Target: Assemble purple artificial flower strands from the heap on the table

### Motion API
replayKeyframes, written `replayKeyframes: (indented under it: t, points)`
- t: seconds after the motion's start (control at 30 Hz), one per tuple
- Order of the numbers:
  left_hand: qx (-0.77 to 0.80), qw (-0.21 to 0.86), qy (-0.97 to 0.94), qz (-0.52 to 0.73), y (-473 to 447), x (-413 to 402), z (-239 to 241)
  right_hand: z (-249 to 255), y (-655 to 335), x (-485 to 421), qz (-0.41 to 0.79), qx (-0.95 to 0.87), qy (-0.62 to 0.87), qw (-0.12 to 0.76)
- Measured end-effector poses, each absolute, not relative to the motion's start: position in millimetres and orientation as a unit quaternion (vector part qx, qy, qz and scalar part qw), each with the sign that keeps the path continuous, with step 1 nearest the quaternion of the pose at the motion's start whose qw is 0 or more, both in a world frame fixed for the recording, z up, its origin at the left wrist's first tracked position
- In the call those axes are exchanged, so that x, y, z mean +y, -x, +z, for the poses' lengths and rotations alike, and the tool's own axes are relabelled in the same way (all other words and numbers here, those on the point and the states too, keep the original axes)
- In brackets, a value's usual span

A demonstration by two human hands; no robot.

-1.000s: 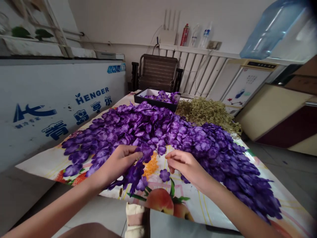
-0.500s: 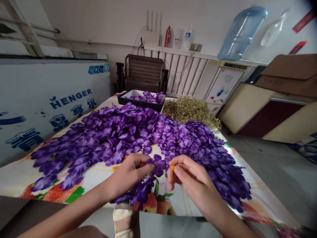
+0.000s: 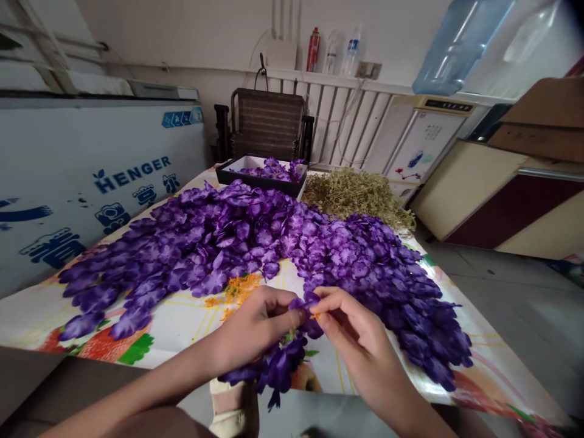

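My left hand (image 3: pixel 255 325) grips a purple fabric flower spray (image 3: pixel 278 365), whose lower end hangs past the table edge. My right hand (image 3: pixel 358 328) meets it at a blossom, with its fingertips pinching a small orange piece (image 3: pixel 314 316). Just beyond my left hand, loose orange bits (image 3: pixel 235 289) lie on the printed tablecloth (image 3: pixel 173 322). A large heap of purple fabric flower strands (image 3: pixel 219 234) spreads across the table in front of both hands and runs down the right side.
A black tray (image 3: pixel 261 175) of purple flowers and a mound of dried greenish filler (image 3: pixel 356 198) stand at the table's far end. A white chest freezer (image 3: pixel 91 182) runs along the left, a chair (image 3: pixel 267 125) stands behind, and a cabinet (image 3: pixel 483 201) stands right.
My hands have come closer, and their fingertips now meet at the blossom. The view has shifted slightly, and more of the orange bits show beyond my left hand.
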State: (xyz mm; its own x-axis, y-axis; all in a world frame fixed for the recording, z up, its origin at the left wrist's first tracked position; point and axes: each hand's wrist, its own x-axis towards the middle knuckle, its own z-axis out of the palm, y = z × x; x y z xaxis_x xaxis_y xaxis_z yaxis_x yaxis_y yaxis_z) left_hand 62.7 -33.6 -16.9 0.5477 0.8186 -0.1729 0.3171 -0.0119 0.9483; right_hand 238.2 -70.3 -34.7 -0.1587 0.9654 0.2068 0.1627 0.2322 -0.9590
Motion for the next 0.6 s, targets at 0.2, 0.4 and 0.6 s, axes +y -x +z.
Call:
replayKeyframes:
  t: [0.2,0.4,0.6]
  points:
    - [0.415,0.587,-0.663,0.211,-66.8,-34.4,-13.6,-39.6,-237.8,-73.3,0.374,-0.650,0.479,0.457]
    - [0.417,0.593,-0.657,0.208,-67.0,-35.1,-13.8,-41.9,-237.0,-72.6,0.352,-0.671,0.454,0.470]
    - [0.409,0.590,-0.665,0.207,-65.3,-35.5,-14.3,-49.8,-233.8,-74.4,0.272,-0.717,0.436,0.471]
